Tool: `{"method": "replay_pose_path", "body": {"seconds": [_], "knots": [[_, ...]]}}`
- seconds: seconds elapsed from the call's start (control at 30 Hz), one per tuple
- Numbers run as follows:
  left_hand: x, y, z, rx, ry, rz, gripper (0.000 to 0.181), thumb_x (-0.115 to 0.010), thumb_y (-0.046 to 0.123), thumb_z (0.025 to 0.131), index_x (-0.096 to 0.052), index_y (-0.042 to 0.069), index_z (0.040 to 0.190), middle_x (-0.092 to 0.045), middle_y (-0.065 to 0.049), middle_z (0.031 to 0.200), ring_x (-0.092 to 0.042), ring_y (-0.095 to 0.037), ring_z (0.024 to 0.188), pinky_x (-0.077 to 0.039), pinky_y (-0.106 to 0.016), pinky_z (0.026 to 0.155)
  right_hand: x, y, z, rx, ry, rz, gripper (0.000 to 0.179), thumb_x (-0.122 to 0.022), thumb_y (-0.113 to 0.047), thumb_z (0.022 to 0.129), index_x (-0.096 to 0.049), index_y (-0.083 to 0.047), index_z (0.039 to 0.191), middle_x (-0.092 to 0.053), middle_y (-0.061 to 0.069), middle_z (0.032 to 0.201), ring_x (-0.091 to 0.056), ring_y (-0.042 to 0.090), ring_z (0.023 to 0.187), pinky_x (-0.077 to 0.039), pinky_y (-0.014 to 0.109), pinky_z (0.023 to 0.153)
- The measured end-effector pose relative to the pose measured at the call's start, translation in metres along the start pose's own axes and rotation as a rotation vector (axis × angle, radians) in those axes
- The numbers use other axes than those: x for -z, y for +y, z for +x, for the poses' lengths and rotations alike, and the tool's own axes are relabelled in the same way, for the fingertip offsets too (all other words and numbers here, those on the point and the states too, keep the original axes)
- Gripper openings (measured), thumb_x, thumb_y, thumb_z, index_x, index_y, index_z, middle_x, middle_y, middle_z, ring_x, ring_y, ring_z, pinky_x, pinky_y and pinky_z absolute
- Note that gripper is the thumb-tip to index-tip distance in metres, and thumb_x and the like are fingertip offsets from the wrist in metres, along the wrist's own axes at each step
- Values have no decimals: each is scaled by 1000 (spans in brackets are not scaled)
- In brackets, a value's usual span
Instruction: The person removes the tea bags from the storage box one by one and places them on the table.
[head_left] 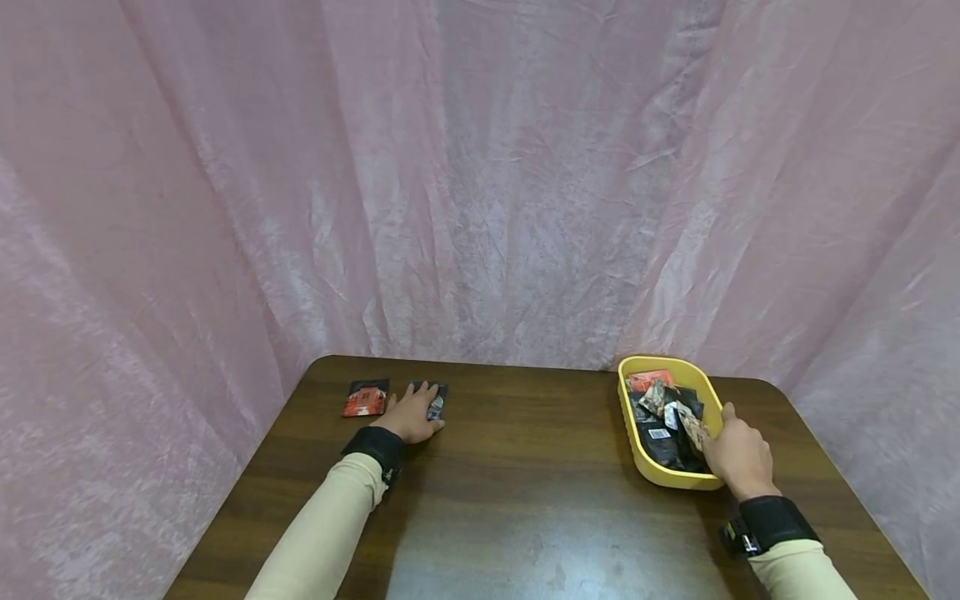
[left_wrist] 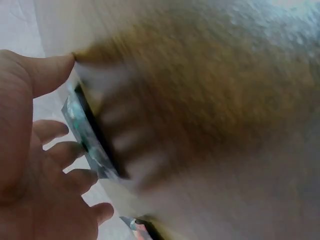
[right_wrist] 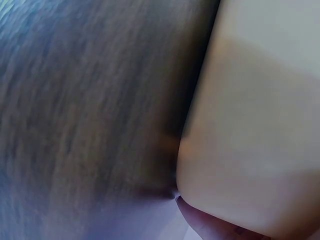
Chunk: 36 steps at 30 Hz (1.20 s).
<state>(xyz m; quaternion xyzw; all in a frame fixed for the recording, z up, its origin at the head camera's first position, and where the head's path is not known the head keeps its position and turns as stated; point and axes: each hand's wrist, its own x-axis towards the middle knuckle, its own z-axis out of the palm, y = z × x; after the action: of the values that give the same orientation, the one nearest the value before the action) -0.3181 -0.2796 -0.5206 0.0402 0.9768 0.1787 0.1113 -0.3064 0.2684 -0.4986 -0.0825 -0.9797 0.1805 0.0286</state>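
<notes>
My left hand [head_left: 408,415] reaches over a small dark packet [head_left: 437,402] near the table's far edge, fingers spread. In the left wrist view, the fingertips of the left hand [left_wrist: 50,145] are at the packet [left_wrist: 92,135], with the thumb apart from the other fingers. Left of that hand lies a packet with a red front [head_left: 366,399]. At the right, my right hand [head_left: 738,454] grips the near right rim of a yellow basket [head_left: 671,479]. Its wall [right_wrist: 250,125] fills much of the right wrist view, where most of that hand is hidden.
Several dark packets [head_left: 660,442], some with patterned or red fronts, lie jumbled in the basket. The brown wooden table [head_left: 525,467] spans between the hands. A pink curtain [head_left: 487,208] hangs behind its far edge.
</notes>
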Motion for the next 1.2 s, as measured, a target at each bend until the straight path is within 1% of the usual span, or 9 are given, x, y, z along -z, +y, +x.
{"method": "replay_pose_path", "body": {"seconds": [0.1, 0.17, 0.33, 0.43, 0.67, 0.87, 1.0, 1.1, 1.2], "knots": [[1, 8, 1, -28, 33, 21, 84, -74, 30, 100, -32, 7, 168, -26, -22, 177, -17, -49, 165, -14, -76, 128, 0, 3, 1, 7, 7, -2, 76, -59, -29, 102, -28, 15, 157, -60, 46, 122, -65, 60, 98, -52, 65, 80], [2, 20, 2, -62, 42, 36, 85, -77, 29, 98, -34, 7, 167, -27, -21, 176, -18, -49, 165, -14, -76, 129, 0, 5, 1, 2, 5, -5, 77, -60, -29, 102, -28, 15, 157, -61, 45, 120, -65, 59, 97, -52, 64, 79], [-2, 67, 5, -178, 58, 83, 81, -77, 31, 98, -38, 6, 165, -29, -19, 176, -22, -45, 166, -16, -72, 130, 1, 11, 2, -12, -4, -11, 77, -59, -28, 102, -26, 14, 158, -60, 46, 121, -65, 59, 98, -52, 65, 80], [-8, 104, 8, -270, 86, 125, 76, -73, 32, 100, -41, 7, 164, -32, -16, 176, -25, -42, 165, -19, -69, 131, 2, 12, 1, -17, -13, -6, 79, -59, -28, 102, -25, 14, 159, -60, 45, 120, -65, 57, 96, -51, 64, 79], [-22, 206, 7, -492, 138, 226, 65, -64, 38, 106, -46, 11, 162, -38, -8, 174, -32, -30, 165, -25, -57, 133, 6, 14, -2, -9, -1, -1, 79, -59, -29, 102, -25, 15, 159, -60, 46, 121, -65, 58, 96, -51, 64, 79], [-35, 285, 2, -637, 147, 284, 61, -60, 44, 107, -48, 19, 161, -44, 1, 171, -35, -19, 163, -29, -46, 134, 6, 15, -5, -10, 9, -3, 80, -59, -30, 102, -25, 15, 159, -58, 48, 126, -65, 61, 100, -52, 66, 81], [-42, 323, -5, -677, 97, 325, 61, -57, 48, 108, -46, 22, 163, -44, 6, 171, -35, -14, 163, -30, -40, 133, 5, 15, -6, -9, 7, -2, 79, -59, -28, 102, -25, 15, 159, -59, 47, 124, -65, 60, 98, -52, 65, 80], [-50, 340, -6, -669, 88, 361, 60, -59, 51, 106, -50, 24, 159, -49, 8, 167, -41, -11, 159, -33, -35, 131, 4, 15, -7, -9, 4, 2, 79, -59, -26, 101, -26, 15, 159, -59, 47, 126, -65, 61, 99, -52, 66, 81], [-63, 351, -1, -639, 104, 399, 45, -68, 53, 100, -68, 28, 137, -67, 10, 145, -61, -8, 139, -47, -30, 117, 5, 14, -8, -7, -3, 2, 78, -60, -26, 101, -26, 15, 159, -58, 48, 127, -65, 62, 100, -52, 66, 81]]}}
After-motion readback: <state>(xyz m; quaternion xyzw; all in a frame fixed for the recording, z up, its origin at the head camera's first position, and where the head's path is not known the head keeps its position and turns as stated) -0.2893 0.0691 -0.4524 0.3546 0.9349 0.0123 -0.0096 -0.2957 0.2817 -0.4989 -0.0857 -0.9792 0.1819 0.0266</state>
